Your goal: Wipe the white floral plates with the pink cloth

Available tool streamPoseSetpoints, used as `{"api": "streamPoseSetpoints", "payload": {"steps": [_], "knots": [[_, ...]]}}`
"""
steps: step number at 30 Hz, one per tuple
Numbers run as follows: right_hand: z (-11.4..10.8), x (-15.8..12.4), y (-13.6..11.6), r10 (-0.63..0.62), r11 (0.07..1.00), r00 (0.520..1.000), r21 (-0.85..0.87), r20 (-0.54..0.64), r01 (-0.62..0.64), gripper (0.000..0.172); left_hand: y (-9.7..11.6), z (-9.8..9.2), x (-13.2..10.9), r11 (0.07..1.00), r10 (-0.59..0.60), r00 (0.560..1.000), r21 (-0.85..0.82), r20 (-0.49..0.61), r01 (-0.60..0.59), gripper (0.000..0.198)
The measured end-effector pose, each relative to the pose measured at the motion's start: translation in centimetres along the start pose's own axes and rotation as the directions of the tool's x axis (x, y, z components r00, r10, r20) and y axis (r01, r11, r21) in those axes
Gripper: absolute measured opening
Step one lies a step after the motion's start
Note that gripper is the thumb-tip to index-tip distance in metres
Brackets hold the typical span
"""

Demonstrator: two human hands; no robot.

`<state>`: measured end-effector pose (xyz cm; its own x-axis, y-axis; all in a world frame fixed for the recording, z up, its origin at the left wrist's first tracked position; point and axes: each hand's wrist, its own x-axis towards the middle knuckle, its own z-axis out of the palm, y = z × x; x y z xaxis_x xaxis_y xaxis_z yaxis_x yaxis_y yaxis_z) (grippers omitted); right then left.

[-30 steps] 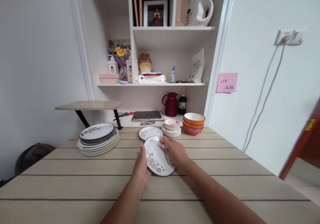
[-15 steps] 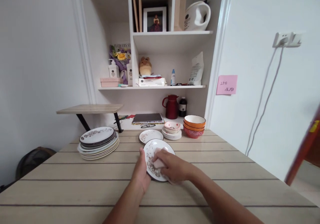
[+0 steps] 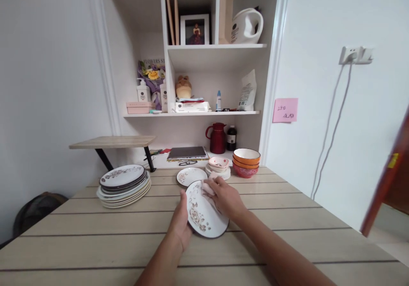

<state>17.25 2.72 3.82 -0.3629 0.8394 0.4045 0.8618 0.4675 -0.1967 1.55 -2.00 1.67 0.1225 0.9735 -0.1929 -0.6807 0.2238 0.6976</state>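
A white plate (image 3: 204, 218) with brown flowers and a dark rim is held tilted above the table. My left hand (image 3: 181, 218) grips its left edge, thumb up at the rim and the other fingers hidden beneath. My right hand (image 3: 225, 196) is closed on a pale cloth (image 3: 209, 187), pressed to the upper right part of the plate. Just behind lies another flowered plate (image 3: 191, 175) on the table.
A stack of plates (image 3: 124, 188) stands at left by a small raised wooden shelf (image 3: 111, 141). Small dishes (image 3: 219, 163) and stacked bowls (image 3: 246, 162) sit at the back right. Behind them are a red jug (image 3: 217, 138) and a laptop (image 3: 187, 152).
My right hand has moved the cloth from the plate's middle up to its upper right edge. The plate has turned and tilted slightly in my left hand. The camera view has shifted a little.
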Motion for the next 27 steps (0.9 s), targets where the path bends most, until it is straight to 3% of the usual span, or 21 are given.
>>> {"api": "streamPoseSetpoints", "payload": {"steps": [5, 9, 12, 15, 19, 23, 27], "knots": [[-1.8, -1.0, 1.1, -0.001, 0.998, 0.969, -0.06, 0.246, 0.016, 0.033, -0.2, -0.3, 0.1, 0.999, -0.028, 0.999, 0.017, -0.04, 0.028, 0.066], [-2.9, -1.8, 1.0, -0.129, 0.992, 0.884, 0.063, 0.45, 0.113, 0.042, -0.4, -0.7, 0.4, 1.0, -0.027, 0.999, -0.013, -0.026, 0.027, 0.067], [-3.1, -2.0, 0.2, -0.224, 0.972, 0.835, 0.175, 0.503, 0.156, 0.046, -0.4, -0.7, 0.5, 0.999, -0.025, 1.0, -0.036, 0.016, 0.025, 0.067], [-2.6, -1.8, -1.2, -0.327, 0.922, 0.838, 0.344, 0.438, 0.179, 0.044, -0.3, -0.6, 0.4, 0.999, -0.018, 0.999, -0.034, 0.029, 0.019, 0.066], [-1.0, -1.1, -2.9, -0.354, 0.843, 0.912, 0.492, 0.207, 0.216, 0.04, -0.1, -0.5, 0.1, 1.0, -0.007, 1.0, -0.02, 0.023, 0.007, 0.069], [0.3, -0.2, -3.3, -0.282, 0.901, 0.958, 0.356, 0.051, 0.246, 0.039, -0.1, -0.2, 0.0, 1.0, 0.001, 0.999, -0.026, 0.043, 0.0, 0.067], [0.5, 0.3, -2.6, -0.156, 0.971, 0.988, 0.181, -0.003, 0.154, 0.035, -0.2, -0.2, 0.3, 1.0, 0.013, 0.998, 0.023, 0.063, -0.014, 0.061]]}}
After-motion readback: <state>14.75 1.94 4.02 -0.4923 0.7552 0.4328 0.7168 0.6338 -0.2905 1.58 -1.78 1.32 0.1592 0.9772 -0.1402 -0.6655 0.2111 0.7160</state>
